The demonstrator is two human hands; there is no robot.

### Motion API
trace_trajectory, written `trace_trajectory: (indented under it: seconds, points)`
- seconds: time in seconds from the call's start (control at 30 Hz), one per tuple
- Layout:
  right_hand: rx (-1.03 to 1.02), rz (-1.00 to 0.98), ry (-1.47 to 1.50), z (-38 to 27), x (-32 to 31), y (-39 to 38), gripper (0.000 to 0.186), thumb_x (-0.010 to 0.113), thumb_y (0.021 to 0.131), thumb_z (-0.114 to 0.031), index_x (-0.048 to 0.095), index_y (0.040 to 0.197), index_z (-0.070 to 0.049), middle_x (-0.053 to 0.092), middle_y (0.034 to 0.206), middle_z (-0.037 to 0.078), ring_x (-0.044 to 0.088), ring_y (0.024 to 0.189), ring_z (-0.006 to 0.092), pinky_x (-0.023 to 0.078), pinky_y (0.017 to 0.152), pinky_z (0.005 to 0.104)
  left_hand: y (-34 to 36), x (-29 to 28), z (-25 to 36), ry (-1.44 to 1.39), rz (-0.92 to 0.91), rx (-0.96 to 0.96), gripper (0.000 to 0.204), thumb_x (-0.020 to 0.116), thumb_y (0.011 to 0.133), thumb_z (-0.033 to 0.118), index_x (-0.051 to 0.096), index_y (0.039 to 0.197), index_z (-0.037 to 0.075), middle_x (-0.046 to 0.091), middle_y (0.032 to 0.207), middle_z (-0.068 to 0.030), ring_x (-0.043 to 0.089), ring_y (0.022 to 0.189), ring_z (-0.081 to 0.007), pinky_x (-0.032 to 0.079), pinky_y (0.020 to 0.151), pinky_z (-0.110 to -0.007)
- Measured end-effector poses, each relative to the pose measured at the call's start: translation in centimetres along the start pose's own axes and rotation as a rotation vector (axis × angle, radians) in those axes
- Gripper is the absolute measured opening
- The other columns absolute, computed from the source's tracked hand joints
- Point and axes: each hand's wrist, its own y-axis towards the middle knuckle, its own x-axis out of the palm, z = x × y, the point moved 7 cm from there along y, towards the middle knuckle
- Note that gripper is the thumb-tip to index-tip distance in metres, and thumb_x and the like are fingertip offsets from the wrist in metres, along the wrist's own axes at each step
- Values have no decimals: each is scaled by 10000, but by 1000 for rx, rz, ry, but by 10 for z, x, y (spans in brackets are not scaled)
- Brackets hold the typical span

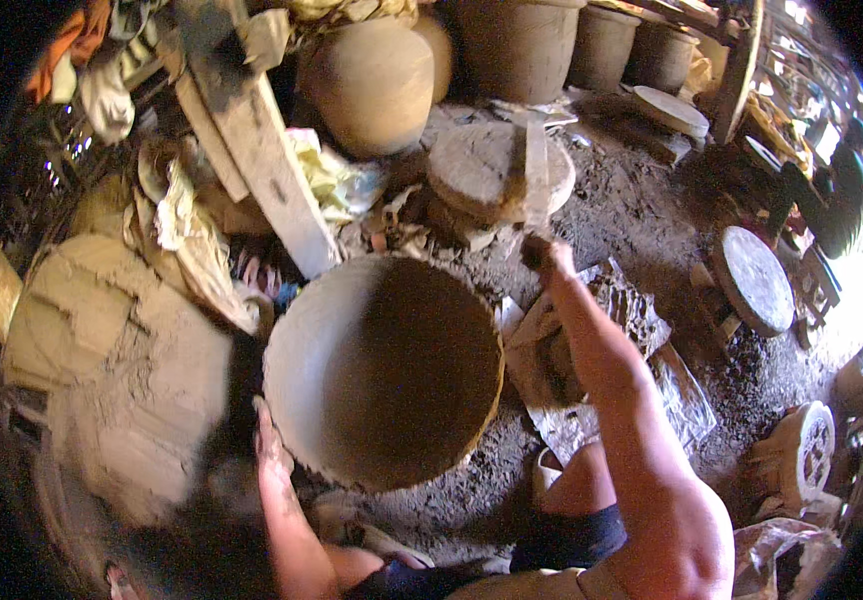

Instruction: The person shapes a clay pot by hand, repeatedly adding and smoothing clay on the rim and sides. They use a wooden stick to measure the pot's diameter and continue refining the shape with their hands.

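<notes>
Left hand [273,448]: at pot [362,370]; cannot tell finger closure
Right hand [550,260]: gripping paddle [537,175], apart from rim
Pot interior: shadowed

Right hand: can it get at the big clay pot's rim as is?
Likely yes: the right hand is just off the clay pot, nothing visible blocking between, though it's gripping a flat paddle.

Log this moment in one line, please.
Left hand: at outer side of large clay pot | right hand: gripping flat paddle | beyond pot: round slab
</notes>
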Motion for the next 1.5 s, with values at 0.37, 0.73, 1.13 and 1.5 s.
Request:
trace_trajectory:
  seconds: [0.37, 0.73, 1.13, 1.5]
  points:
    - [119, -486, -423, -82, -44, -301, 308, 636, 835, -291, 626, 1023, -47, 652, 953, 52, 617, 885, 203, 509, 757, 303, 12, -34, -14, -120, 206, 51, 1123, 462, 734, 811, 242, 1439, -35, 297, 1485, -183, 287, 1367, -291, 225, 1119, -449]
    - [586, -610, -160, 3, -20, -466, 359, 627, 827, -315, 553, 1022, -22, 567, 865, 29, 538, 765, 144, 444, 647, 273, -8, -16, -16, -3, 231, -74, 1121, 359, 720, 867, 231, 1469, 44, 200, 1535, -146, 176, 1415, -284, 120, 1139, -477]
    - [533, -564, -24, 51, 1, -464, 350, 648, 846, -285, 575, 1051, -10, 587, 875, 52, 557, 746, 159, 464, 657, 292, -4, -17, -12, -14, 198, -41, 1050, 383, 767, 818, 249, 1464, 43, 252, 1517, -136, 254, 1387, -281, 190, 1132, -446]
    - [597, -469, 13, 51, 8, -460, 377, 640, 834, -266, 566, 1087, 4, 601, 869, 70, 574, 765, 171, 472, 668, 298, -7, -6, -4, -27, 146, -42, 1023, 385, 778, 806, 274, 1456, 48, 269, 1510, -136, 260, 1384, -290, 212, 1126, -449]
